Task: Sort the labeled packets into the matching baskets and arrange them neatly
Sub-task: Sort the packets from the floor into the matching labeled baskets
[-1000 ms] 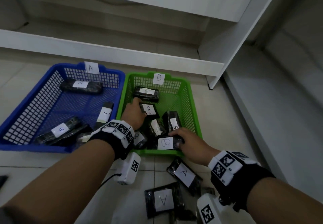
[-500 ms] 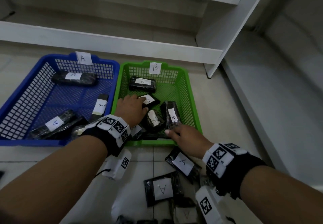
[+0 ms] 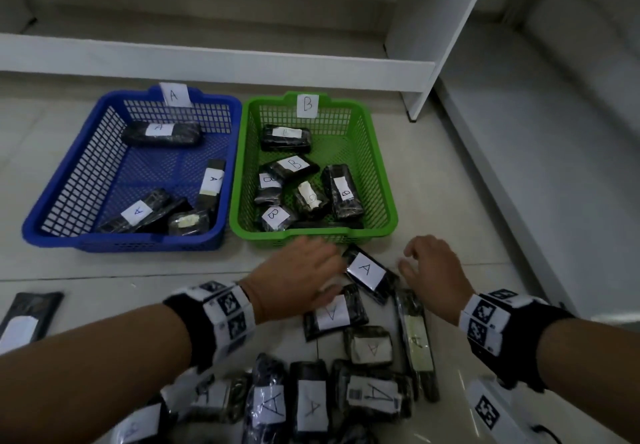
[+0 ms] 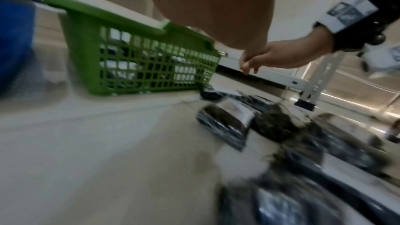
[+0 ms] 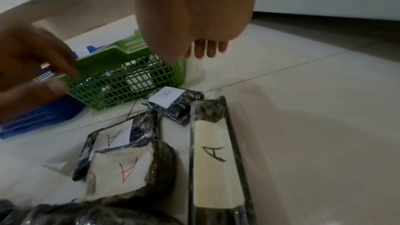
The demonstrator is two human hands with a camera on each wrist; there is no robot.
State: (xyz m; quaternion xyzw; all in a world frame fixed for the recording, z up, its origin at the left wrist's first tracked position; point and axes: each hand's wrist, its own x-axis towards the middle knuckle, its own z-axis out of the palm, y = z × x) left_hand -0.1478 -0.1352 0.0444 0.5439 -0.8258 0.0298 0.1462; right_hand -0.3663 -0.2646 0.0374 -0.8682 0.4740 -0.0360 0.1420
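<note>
both grips empty, fingers loose and apart. left hand (image 3: 298, 277) hovered low over the floor pile, right hand (image 3: 433, 270) raised beside it. between the two grips: packet marked a (image 3: 366, 270), flat on the floor, label up, probably so the letter could be read. just beyond the grips, green basket b (image 3: 381, 163) with b packets lying crooked; further to the left, blue basket a (image 3: 86, 166), likely where that packet belonged.
</note>
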